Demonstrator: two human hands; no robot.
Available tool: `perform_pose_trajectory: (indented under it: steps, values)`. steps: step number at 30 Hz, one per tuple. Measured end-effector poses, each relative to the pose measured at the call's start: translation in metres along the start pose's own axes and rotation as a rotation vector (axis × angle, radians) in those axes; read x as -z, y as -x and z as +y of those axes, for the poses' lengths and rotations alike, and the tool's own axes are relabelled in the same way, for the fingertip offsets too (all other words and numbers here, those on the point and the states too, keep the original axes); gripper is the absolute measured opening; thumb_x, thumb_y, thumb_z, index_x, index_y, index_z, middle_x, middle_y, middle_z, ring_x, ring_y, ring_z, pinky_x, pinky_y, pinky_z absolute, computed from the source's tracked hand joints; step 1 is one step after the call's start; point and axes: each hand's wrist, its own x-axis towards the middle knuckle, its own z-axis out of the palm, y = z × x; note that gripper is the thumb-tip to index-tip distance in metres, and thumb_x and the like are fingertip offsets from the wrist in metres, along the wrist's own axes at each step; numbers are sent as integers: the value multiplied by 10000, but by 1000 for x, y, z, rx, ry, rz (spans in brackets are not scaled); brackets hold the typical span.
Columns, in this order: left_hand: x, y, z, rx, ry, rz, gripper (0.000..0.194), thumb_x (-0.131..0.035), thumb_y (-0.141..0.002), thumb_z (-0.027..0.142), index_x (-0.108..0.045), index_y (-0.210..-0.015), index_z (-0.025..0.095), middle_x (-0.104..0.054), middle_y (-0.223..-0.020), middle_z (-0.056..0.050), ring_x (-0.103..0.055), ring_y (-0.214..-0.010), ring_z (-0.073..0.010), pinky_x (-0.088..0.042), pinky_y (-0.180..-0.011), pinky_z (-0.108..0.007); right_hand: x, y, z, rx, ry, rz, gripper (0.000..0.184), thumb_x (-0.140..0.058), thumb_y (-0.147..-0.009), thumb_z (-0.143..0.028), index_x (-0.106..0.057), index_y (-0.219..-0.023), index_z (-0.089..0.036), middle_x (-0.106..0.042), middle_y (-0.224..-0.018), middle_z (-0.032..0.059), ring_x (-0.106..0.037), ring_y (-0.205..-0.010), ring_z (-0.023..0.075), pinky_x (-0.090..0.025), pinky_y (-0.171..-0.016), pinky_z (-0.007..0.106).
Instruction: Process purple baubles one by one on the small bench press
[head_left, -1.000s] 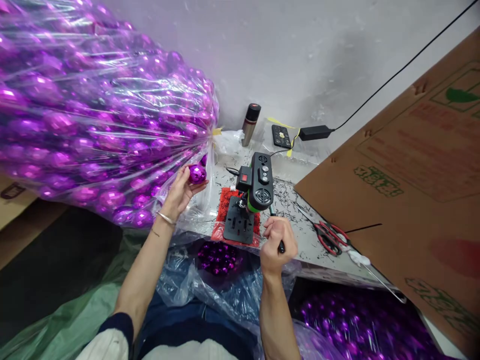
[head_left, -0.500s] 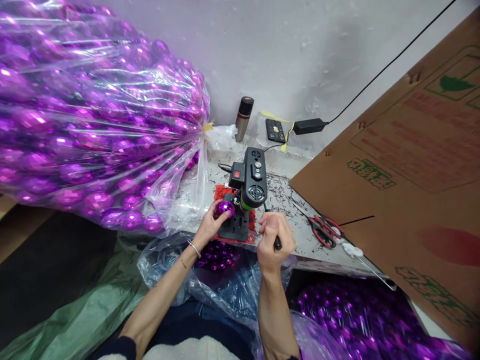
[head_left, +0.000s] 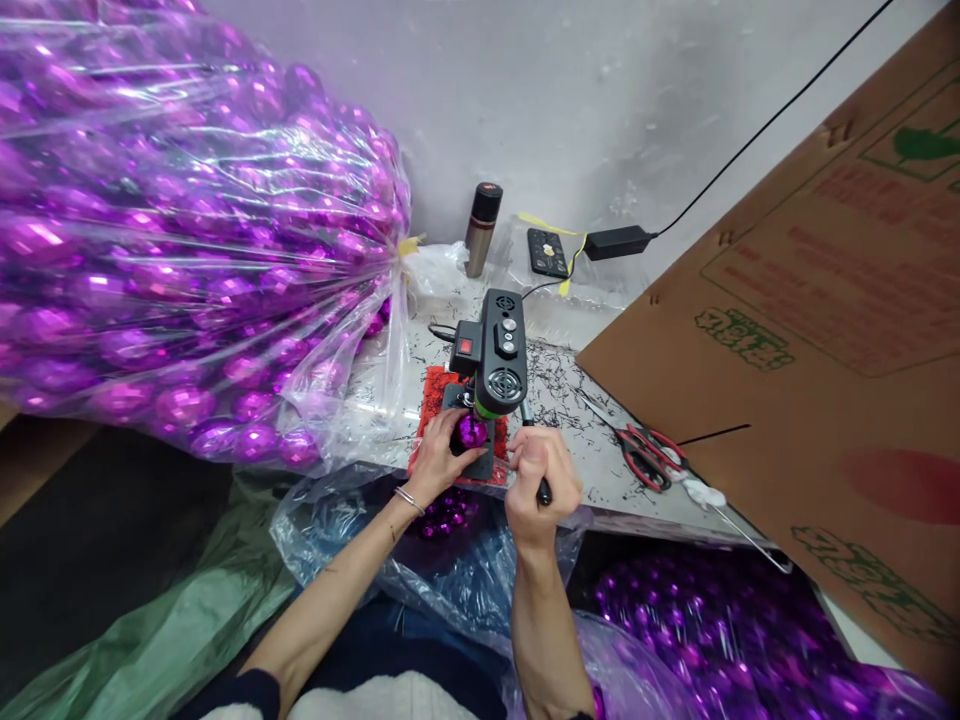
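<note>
Between the thumb and fingers of my left hand [head_left: 441, 455] is a shiny purple faceted ball ornament [head_left: 472, 431]. It sits below the front end of a small black bench press [head_left: 501, 350] with round grilles, buttons and a red switch. My right hand [head_left: 541, 480] is wrapped round the black-handled lever [head_left: 545, 492] on the press's right side. Under the press, its slotted black base [head_left: 481, 464] rests on a red mat [head_left: 432, 395]. The top of the ball is partly covered by the press head, so I cannot tell whether they touch.
A large clear bag of purple balls [head_left: 187, 250] lies at left. An open bag of balls [head_left: 450, 512] hangs at the table edge, with more balls [head_left: 720, 620] lower right. Red-handled scissors [head_left: 649, 455], a flask [head_left: 482, 230] and a cardboard box [head_left: 787, 400] stand around. Black scraps litter the table.
My left hand has moved right with the ball, bringing it from beside the press to below its head. My right hand stays on the lever. The view has shifted slightly.
</note>
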Motion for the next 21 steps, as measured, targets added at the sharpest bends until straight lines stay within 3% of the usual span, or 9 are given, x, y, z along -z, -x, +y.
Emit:
perform_pose_trajectory:
  steps: [5, 14, 21]
  values:
    - [-4, 3, -5, -27, 18, 8, 600, -850, -879, 432, -615, -1391, 228, -719, -1342, -126, -692, -1276, -314, -556, -1100, -489, -2, 7, 3, 17, 1, 19, 301, -477, -1030, -126, -545, -755, -228, -610, -719, -18, -612, -687, 125, -461, -639, 274]
    - [-4, 3, -3, 62, 88, -34, 615, -854, -871, 428, -624, -1412, 250, -703, -1390, -124, -661, -1332, -324, -515, -1151, -495, -22, 47, 27, 58, 1, 134, 341, -404, -1067, -208, -537, -754, -229, -610, -743, 1, -607, -659, 137, -496, -628, 302]
    - [-3, 4, -4, 43, 97, -28, 627, -865, -863, 433, -627, -1412, 246, -705, -1386, -125, -663, -1327, -326, -522, -1144, -486, -26, 51, 33, 83, -22, 163, 370, -386, -1092, -266, -530, -752, -231, -604, -739, -5, -599, -646, 133, -515, -656, 320]
